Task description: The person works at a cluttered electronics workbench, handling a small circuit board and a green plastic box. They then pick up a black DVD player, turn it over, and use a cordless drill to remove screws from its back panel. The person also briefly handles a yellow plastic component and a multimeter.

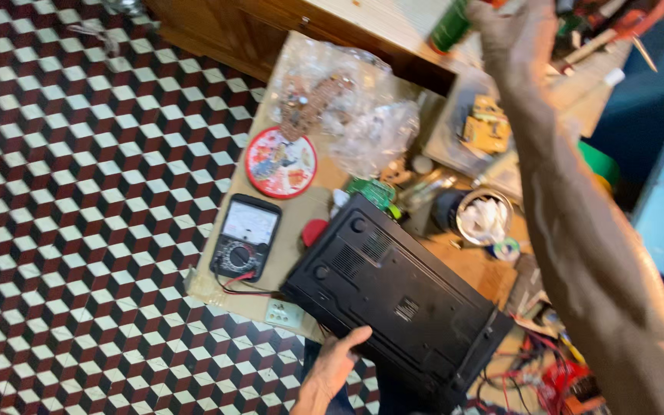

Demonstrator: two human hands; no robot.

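A black flat electronic device (401,296) lies underside up on a cluttered low board. My left hand (333,367) grips its near edge, thumb on top. My right arm stretches up to the top of the view, where my right hand (512,34) reaches among things on a wooden shelf, next to a green cylinder (449,27). The fingers run out of the frame, so what they hold is hidden.
An analog multimeter (244,237) with red and black leads lies left of the device. A round red tin lid (280,163), crumpled clear plastic bags (347,100), a small green circuit board (373,192), a cup of white scraps (484,217) and tangled wires (547,376) surround it. Cube-patterned tile floor (78,230) lies left.
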